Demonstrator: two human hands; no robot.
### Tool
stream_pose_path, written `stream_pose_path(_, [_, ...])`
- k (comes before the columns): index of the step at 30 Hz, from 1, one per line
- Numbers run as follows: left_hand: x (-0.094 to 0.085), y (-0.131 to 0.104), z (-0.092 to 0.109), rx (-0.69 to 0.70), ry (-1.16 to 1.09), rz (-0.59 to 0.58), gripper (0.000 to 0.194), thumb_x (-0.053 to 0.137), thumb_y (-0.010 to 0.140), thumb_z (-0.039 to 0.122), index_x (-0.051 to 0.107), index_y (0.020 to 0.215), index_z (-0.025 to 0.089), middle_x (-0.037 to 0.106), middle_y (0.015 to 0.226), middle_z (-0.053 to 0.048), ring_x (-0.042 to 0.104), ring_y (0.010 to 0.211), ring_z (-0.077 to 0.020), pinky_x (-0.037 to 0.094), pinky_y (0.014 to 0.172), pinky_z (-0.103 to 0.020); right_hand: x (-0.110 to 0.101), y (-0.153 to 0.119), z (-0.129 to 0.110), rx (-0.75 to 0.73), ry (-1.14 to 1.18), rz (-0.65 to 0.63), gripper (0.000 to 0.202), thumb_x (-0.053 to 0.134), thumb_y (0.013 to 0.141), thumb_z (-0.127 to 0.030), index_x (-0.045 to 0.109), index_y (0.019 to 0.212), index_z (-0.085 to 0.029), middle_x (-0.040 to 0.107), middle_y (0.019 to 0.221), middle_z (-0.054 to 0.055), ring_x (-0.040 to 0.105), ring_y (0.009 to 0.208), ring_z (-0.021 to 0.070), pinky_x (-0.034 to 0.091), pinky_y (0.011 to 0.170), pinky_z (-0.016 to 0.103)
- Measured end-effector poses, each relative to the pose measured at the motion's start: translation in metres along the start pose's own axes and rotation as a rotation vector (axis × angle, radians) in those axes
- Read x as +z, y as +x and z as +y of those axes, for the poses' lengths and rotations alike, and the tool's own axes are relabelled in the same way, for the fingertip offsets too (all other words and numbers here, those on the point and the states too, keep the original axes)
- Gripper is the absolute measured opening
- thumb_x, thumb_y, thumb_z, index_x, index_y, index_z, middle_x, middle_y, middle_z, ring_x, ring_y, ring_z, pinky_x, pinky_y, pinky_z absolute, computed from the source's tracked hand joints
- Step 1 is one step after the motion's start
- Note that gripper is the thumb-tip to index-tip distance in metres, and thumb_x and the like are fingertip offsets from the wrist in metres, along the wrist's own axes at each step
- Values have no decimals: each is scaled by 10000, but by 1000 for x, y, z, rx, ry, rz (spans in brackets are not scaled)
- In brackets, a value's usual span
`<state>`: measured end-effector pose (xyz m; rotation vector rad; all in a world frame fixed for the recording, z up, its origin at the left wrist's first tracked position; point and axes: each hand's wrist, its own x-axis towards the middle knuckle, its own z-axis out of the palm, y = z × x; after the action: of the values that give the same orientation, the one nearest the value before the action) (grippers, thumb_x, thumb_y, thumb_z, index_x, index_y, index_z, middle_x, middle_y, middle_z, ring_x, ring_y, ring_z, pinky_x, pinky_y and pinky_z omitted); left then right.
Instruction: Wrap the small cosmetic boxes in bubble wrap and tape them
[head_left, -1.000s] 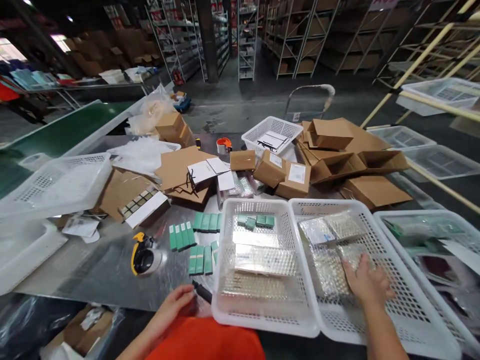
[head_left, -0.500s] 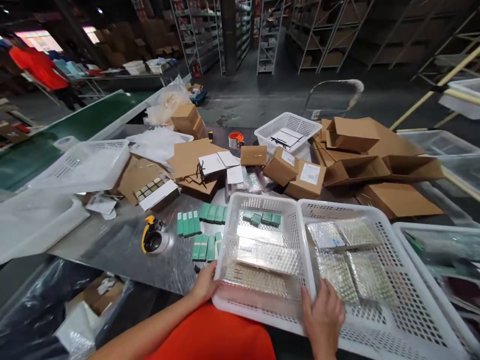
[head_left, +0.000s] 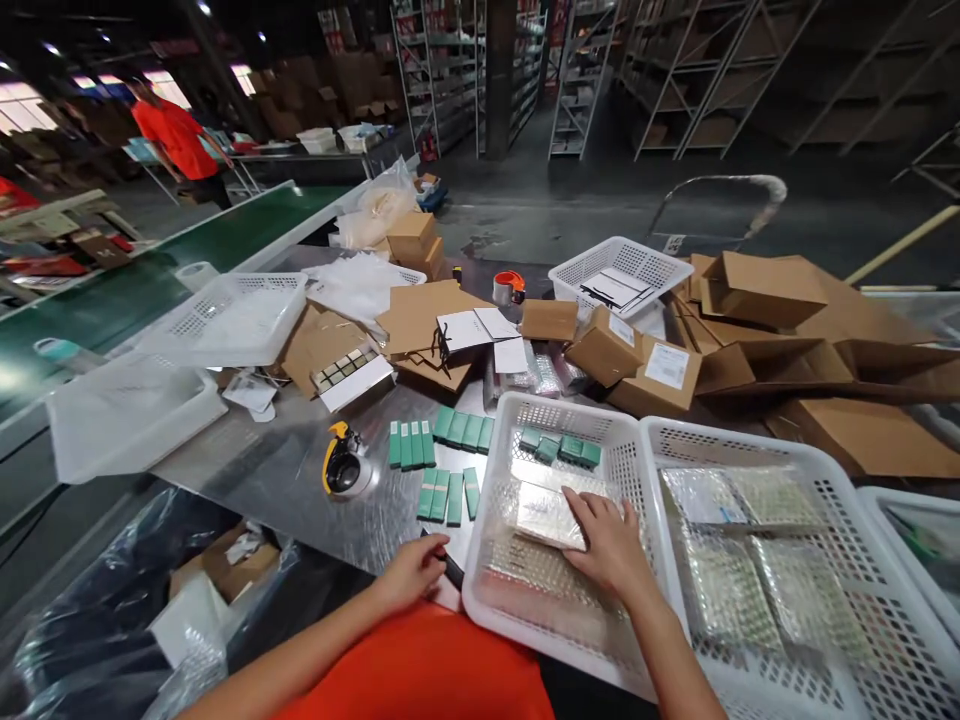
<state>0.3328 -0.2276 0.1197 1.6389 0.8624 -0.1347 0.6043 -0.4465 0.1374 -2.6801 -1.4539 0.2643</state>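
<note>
My right hand (head_left: 611,545) reaches into the near white plastic basket (head_left: 559,405), its fingers and thumb closed on a bubble-wrapped flat package (head_left: 544,512). Under and around it lie other bubble-wrapped packages (head_left: 525,565), and small green boxes (head_left: 547,447) sit at the basket's far end. My left hand (head_left: 411,572) is beside the basket's left wall with its fingers curled, close against a dark narrow object (head_left: 452,570); what the fingers hold, if anything, is hidden. On the metal table (head_left: 300,500), several green boxes (head_left: 409,445) stand in rows left of the basket.
A second white basket (head_left: 847,590) with bubble-wrapped packages adjoins on the right. A yellow tape dispenser (head_left: 341,465) is on the left. Cardboard boxes (head_left: 667,375) and white cards (head_left: 476,328) cover the far side. A person in red (head_left: 176,135) stands beyond the green conveyor (head_left: 247,225).
My right hand has left the basket's right rim and taken hold of a package inside. My left hand has let go of the left rim and come beside the dark object. The view has swung left.
</note>
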Motion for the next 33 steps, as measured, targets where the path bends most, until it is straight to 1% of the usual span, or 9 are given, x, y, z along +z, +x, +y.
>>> stream_pose_path(7, [-79, -18, -37, -99, -76, 234, 335, 752, 621, 342, 753, 920, 190, 759, 949, -94, 685, 921, -275, 531, 880, -376, 4, 4, 14, 35, -18, -44, 720, 612, 708, -299, 522, 1421, -270, 651, 1258, 113, 580, 1168, 330, 288, 1075, 565])
stream_pose_path(12, [-106, -23, -64, -113, -26, 318, 264, 671, 661, 250, 743, 904, 174, 753, 909, -81, 686, 896, -261, 532, 888, -371, 16, 2, 16, 55, -68, 42, 691, 554, 733, -359, 504, 1409, -221, 580, 1337, 161, 489, 1293, 392, 244, 1091, 663])
stream_pose_path(15, [-120, -19, -72, -48, 134, 421, 325, 592, 742, 190, 725, 1037, 166, 736, 1010, -95, 678, 926, -248, 517, 938, -388, 17, 6, -24, 76, 4, 237, 613, 483, 818, -392, 479, 1391, -174, 478, 1424, 212, 382, 1381, 418, 281, 1085, 670])
stream_pose_path(18, [-139, -7, -69, -1, 419, 570, 424, 504, 836, 149, 647, 1235, 137, 650, 1248, -143, 610, 1155, -263, 452, 1047, -407, 18, 32, -102, -49, 232, 346, 505, 400, 911, -365, 462, 1377, -180, 460, 1430, 199, 424, 1364, 328, 354, 1112, 537])
stream_pose_path(21, [-160, 12, -64, -50, 711, 577, 479, 558, 864, 196, 577, 1339, 132, 518, 1438, -183, 471, 1346, -320, 382, 1111, -458, 32, 72, -186, -92, 416, 226, 483, 344, 942, -356, 470, 1374, -181, 464, 1443, 180, 429, 1373, 281, 359, 1131, 475])
stream_pose_path(23, [-172, 24, -65, -19, 856, 461, 477, 646, 837, 240, 605, 1303, 153, 480, 1493, -180, 365, 1432, -364, 311, 1152, -530, 47, 98, -223, 114, 403, 109, 587, 399, 917, -414, 445, 1406, -92, 423, 1466, 254, 380, 1404, 351, 325, 1134, 542])
stream_pose_path(27, [-191, 38, -85, 148, 994, 249, 253, 575, 908, 225, 694, 1124, 167, 636, 1339, -158, 309, 1484, -342, 281, 1164, -582, 78, 126, -246, 580, 345, -96, 1056, 563, 794, -651, 232, 1510, 51, 208, 1537, 413, 257, 1416, 528, 295, 1044, 710])
stream_pose_path(30, [-206, 40, -108, 194, 1037, 304, 237, 493, 968, 246, 714, 1028, 185, 719, 1162, -135, 390, 1446, -326, 369, 1113, -576, 90, 129, -252, 693, 304, -144, 1185, 594, 742, -712, 128, 1551, 19, 124, 1579, 396, 196, 1451, 509, 277, 1057, 707])
stream_pose_path(33, [-227, 38, -131, 194, 1077, 371, 248, 481, 980, 272, 717, 982, 196, 733, 1107, -111, 424, 1424, -324, 431, 1073, -532, 94, 131, -267, 791, 206, -204, 1149, 638, 744, -636, 111, 1567, -30, 81, 1604, 366, 153, 1483, 466, 238, 1093, 687])
